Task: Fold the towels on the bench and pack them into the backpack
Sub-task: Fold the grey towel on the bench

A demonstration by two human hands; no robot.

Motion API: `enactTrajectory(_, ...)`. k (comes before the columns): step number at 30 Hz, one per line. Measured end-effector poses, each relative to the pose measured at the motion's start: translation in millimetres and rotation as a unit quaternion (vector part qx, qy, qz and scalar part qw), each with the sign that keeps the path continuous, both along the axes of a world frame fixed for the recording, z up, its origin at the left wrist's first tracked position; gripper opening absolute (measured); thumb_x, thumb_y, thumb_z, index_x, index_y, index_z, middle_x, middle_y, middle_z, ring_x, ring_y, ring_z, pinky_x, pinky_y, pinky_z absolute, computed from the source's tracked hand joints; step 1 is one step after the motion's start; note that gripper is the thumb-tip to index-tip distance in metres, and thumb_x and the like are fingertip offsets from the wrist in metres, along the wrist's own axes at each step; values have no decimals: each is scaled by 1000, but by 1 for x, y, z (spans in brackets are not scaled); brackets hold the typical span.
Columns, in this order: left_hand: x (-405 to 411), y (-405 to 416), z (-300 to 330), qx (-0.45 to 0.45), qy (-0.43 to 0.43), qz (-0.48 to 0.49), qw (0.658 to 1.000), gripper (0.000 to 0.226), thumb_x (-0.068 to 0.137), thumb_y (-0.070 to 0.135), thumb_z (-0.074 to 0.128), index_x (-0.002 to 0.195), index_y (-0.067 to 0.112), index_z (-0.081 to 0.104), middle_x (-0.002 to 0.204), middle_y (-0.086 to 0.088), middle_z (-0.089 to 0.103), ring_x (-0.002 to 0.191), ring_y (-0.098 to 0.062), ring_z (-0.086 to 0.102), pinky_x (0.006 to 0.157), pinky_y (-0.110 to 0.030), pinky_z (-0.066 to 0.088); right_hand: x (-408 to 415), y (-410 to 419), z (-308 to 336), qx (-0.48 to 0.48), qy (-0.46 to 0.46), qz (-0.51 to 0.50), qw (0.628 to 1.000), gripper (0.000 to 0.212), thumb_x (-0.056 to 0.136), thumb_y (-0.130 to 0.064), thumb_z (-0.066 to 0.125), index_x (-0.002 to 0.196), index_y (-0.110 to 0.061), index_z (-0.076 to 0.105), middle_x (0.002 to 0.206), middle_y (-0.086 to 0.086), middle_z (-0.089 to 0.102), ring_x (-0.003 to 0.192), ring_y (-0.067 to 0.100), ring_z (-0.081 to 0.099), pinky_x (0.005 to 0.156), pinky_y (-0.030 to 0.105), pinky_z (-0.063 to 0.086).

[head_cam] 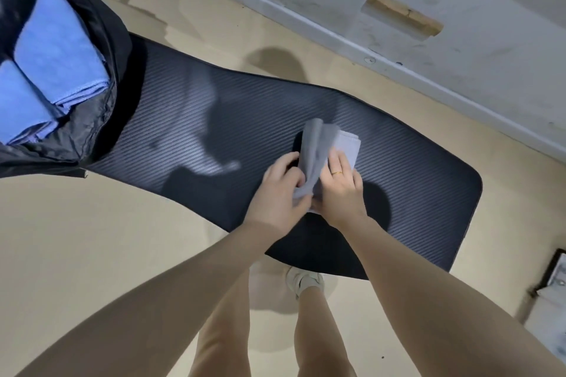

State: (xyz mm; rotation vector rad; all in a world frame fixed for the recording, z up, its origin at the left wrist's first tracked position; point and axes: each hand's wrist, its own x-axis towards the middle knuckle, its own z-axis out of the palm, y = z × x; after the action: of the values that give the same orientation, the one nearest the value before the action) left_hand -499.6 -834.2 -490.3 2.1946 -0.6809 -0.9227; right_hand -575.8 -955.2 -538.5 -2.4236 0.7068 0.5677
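Head view. You stood over a black ribbed bench pad (398, 168) that ran from about 10 o'clock to 4 o'clock across the frame. Both your hands met near the middle of the frame, slightly toward 3 o'clock, on a grey towel (321, 147). Your left hand (283, 190) gripped the towel's near edge, fingers curled round a raised fold that stood up between the two hands. Your right hand (338, 187), a gold ring (336, 173) on one finger, lay flat with straight fingers pressing the lower layer of the towel down on the pad. The towel's far end lay flat at 12 o'clock from your right hand's fingers.

At 9 to 10 o'clock the black backpack (101, 49) stood open on the pad's far left end. Inside it lay two folded blue towels (58, 46), side by side and touching.

Below, at 6 o'clock, your bare legs and one white shoe (303, 281) showed on the beige floor (92, 239). A scuffed pale wall (398, 9) ran along 12 to 3 o'clock.
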Motion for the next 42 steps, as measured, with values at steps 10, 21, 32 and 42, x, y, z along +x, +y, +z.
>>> enactTrajectory(10, -33, -41, -29, 47, -12, -122, 991, 25, 93, 16, 48, 116, 8, 51, 155, -8, 14, 143, -21, 14, 112, -36, 24, -30, -67, 40, 75, -166, -79, 980, 63, 79, 9, 34, 139, -10, 37, 149, 5, 31, 138, 20, 31, 114, 32, 26)
enactTrajectory(21, -52, 3, -67, 98, -284, -305, 904, 75, 74, 44, 60, 141, 24, 31, 147, -19, 32, 137, -31, 28, 113, -41, 17, -27, -100, -13, -107, -148, 419, 889, 79, 69, -12, 69, 140, -12, 36, 146, 7, 40, 134, 30, 38, 106, 56, 18)
enactTrajectory(32, -59, -18, -85, 94, -312, -183, 928, 63, 74, 49, 52, 126, 15, 40, 134, -16, 52, 127, -26, 37, 104, -39, 38, -24, -99, -24, -69, -148, 385, 908, 97, 65, -44, 78, 143, -18, 26, 152, 8, 29, 140, 29, 22, 107, 59, 18)
enactTrajectory(42, -23, -1, -7, -12, 13, 58, 998, 43, 92, 19, 51, 133, 18, 39, 117, 8, 53, 103, -12, 53, 81, -24, 40, -17, -65, 32, 29, -187, 226, 956, 46, 76, -42, 66, 111, -14, 57, 107, -3, 64, 106, 15, 56, 114, 36, 11)
